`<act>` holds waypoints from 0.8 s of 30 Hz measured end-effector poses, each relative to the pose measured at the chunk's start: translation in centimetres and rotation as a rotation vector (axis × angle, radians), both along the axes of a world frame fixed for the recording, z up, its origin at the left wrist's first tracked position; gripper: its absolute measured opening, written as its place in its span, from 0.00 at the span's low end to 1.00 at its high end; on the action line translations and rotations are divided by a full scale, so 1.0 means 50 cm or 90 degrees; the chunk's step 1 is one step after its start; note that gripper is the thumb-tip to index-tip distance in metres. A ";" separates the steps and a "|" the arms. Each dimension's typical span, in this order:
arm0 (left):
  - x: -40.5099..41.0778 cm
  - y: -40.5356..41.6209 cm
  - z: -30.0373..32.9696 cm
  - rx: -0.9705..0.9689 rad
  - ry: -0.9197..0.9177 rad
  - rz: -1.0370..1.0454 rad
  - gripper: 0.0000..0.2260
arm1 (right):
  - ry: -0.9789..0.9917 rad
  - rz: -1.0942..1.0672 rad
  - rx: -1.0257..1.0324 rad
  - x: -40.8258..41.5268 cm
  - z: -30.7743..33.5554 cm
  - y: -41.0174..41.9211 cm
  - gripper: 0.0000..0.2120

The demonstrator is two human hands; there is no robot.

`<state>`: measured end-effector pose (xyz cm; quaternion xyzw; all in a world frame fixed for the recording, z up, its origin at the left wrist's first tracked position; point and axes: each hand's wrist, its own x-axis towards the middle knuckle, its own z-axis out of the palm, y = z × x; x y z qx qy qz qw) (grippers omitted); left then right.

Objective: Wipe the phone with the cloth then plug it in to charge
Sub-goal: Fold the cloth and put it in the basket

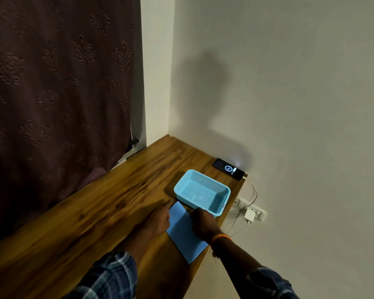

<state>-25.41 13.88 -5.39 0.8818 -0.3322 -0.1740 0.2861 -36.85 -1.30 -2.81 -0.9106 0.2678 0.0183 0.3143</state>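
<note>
A black phone (228, 168) lies flat at the table's far right corner by the wall, screen lit with a charging symbol. A white cable (254, 190) runs from its near end down to a white charger (249, 215) in a wall socket strip. A blue cloth (183, 233) lies flat near the table's right edge. My left hand (157, 220) rests on the cloth's left edge, fingers stretched out. My right hand (204, 223) presses on the cloth's right part, fingers curled down; whether it grips the cloth is unclear.
A light blue mesh basket (224, 194), with nothing in it, stands just beyond the cloth, between it and the phone. The wooden table (95, 212) meets a pale wall on the right. A dark patterned curtain (58, 83) hangs at the left.
</note>
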 end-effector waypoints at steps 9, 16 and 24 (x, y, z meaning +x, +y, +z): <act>-0.005 0.023 0.158 0.023 0.019 -0.018 0.22 | -0.008 0.030 0.036 -0.031 0.142 -0.007 0.14; -0.003 0.009 0.333 -0.074 -0.004 0.051 0.19 | 0.074 0.085 0.011 -0.050 0.278 -0.044 0.23; -0.002 -0.052 0.426 -0.194 0.010 0.163 0.16 | -0.103 -0.039 0.148 -0.073 0.386 -0.115 0.16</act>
